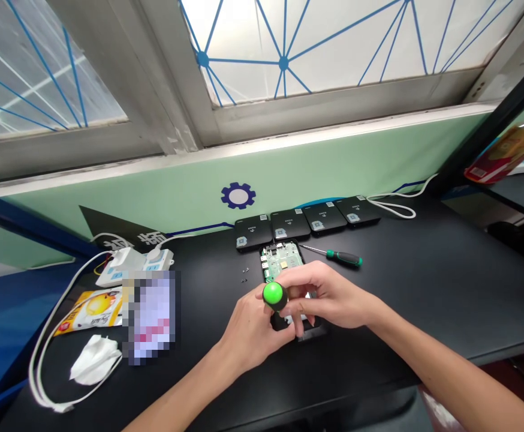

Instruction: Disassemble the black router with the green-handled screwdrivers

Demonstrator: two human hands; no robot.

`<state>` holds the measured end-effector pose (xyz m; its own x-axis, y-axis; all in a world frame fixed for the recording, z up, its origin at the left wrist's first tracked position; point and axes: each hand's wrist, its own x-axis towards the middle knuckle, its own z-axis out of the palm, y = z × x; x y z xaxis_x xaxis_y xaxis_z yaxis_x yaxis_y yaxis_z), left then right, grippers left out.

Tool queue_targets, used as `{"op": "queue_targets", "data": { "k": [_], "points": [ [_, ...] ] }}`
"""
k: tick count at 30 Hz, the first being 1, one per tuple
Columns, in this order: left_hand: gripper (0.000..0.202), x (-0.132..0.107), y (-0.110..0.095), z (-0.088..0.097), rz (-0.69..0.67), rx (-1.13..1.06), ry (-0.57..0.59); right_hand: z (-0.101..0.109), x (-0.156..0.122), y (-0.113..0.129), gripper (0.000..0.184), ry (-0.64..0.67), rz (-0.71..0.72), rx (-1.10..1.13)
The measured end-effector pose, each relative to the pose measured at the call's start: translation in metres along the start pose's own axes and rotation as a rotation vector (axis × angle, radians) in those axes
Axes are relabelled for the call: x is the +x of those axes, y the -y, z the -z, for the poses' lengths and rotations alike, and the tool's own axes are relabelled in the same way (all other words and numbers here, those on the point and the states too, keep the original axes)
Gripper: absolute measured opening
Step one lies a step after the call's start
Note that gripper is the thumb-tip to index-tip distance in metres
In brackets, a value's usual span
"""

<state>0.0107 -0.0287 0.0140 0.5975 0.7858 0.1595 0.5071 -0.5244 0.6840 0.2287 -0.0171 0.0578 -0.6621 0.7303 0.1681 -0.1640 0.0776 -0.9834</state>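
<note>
Green circuit board (279, 261) sitting in a flat black case (312, 327), right in front of me in the middle of the black tabletop (406, 294). My hands cover the near half, so I can't see that part of the board. My left hand (248, 327) comes in from the near left, curled narrow around a green-capped black screwdriver (273, 295) standing upright over the case. My right hand (327, 297) reaches in from the near right, with its fingers (295, 282) pinched tight on the same handle.

Just left of the board are a couple of tiny screws (244, 275). A green-and-black screwdriver (343, 258) lies to the right, and four black boxes (302, 219) line up along the far edge. Over on the left there's a white power strip (133, 267), a white cable (35, 360), a yellow snack packet (89, 312) and a crumpled white tissue (93, 361).
</note>
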Motion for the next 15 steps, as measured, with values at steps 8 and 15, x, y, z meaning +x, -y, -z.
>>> {"op": "queue_targets", "data": {
  "k": [8,15],
  "points": [
    [0.019,-0.001,-0.005,0.004,0.114,-0.042,-0.013,-0.003,-0.005,0.003,0.032,0.025,-0.044,0.046],
    [0.015,-0.002,0.001,-0.001,0.047,0.085,-0.018,-0.012,0.002,-0.014,0.052,-0.176,-0.096,0.267]
  ]
}}
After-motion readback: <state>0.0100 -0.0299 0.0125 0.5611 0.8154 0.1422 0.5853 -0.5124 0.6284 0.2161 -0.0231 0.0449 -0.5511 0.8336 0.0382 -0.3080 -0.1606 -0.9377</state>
